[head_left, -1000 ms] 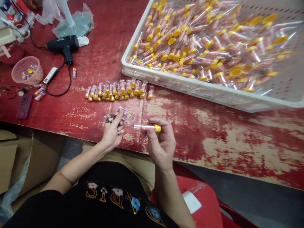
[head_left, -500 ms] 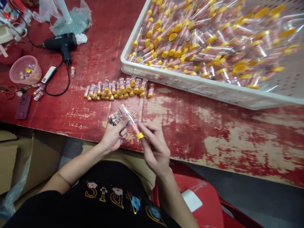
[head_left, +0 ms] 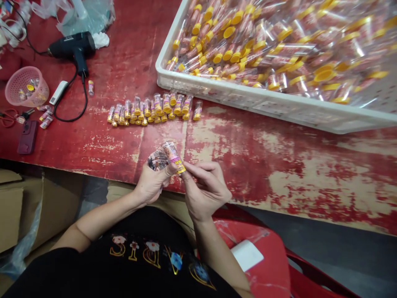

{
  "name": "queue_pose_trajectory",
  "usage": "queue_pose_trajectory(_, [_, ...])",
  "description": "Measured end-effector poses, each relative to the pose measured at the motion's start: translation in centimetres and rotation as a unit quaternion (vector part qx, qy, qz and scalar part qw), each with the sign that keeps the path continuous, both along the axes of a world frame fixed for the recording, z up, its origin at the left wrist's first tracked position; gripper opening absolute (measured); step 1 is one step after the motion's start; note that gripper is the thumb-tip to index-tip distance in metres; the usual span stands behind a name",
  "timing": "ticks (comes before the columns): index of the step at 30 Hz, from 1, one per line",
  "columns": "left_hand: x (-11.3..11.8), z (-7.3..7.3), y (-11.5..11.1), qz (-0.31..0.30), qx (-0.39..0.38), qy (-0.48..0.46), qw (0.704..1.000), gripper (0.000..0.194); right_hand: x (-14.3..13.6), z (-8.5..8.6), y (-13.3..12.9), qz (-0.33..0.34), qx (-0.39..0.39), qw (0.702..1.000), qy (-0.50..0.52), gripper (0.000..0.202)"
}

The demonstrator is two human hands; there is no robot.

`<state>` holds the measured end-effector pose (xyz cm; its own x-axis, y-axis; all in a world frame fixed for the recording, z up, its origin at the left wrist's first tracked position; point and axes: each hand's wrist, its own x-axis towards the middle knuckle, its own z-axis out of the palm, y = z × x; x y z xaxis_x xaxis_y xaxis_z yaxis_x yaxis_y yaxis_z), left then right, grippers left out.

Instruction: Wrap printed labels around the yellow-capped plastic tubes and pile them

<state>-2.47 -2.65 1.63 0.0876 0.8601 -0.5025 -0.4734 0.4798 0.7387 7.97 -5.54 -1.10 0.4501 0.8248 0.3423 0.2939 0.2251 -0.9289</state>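
Note:
My left hand (head_left: pixel 153 182) is closed, its thumb across the lower part of a small clear tube (head_left: pixel 172 155) with a purple-and-yellow printed wrap. The tube tilts, its yellow cap end toward my right hand. Crinkled printed film pieces (head_left: pixel 157 160) stick out above the left fingers, held in the same hand. My right hand (head_left: pixel 207 190) pinches the yellow end of the tube between thumb and fingertips. Beyond both hands, several wrapped tubes (head_left: pixel 149 108) stand close together in a row on the red table (head_left: pixel 235 165).
A large white crate (head_left: pixel 248 101) full of yellow-capped tubes stands at the back right. A black heat gun (head_left: pixel 74 47), its cord, a pink basket (head_left: pixel 27 87), a phone (head_left: pixel 27 137) and red scissors (head_left: pixel 9 118) are at left. A red chair (head_left: pixel 269 256) stands below the table edge.
The tube has turned and sits lower in the left fingers, with its purple print now showing. The left thumb has moved down toward the cap end. The view has shifted slightly.

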Motion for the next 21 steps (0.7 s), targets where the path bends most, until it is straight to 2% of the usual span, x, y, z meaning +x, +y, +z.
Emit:
queue_pose_trajectory(12, [-0.31, -0.13, -0.19, -0.007, 0.001, 0.000, 1.000, 0.062, -0.51, -0.32, 0.17, -0.011, 0.036, 0.999, 0.023, 0.026])
queue_pose_trajectory(17, [-0.54, -0.35, -0.29, -0.008, 0.003, -0.001, 1.000, 0.060, -0.75, -0.30, 0.19, -0.024, 0.011, 1.000, 0.007, 0.015])
queue_pose_trajectory(21, [-0.69, -0.48, 0.12, 0.007, 0.015, -0.010, 1.000, 0.059, -0.96, -0.33, 0.32, -0.011, 0.020, 0.999, 0.026, 0.014])
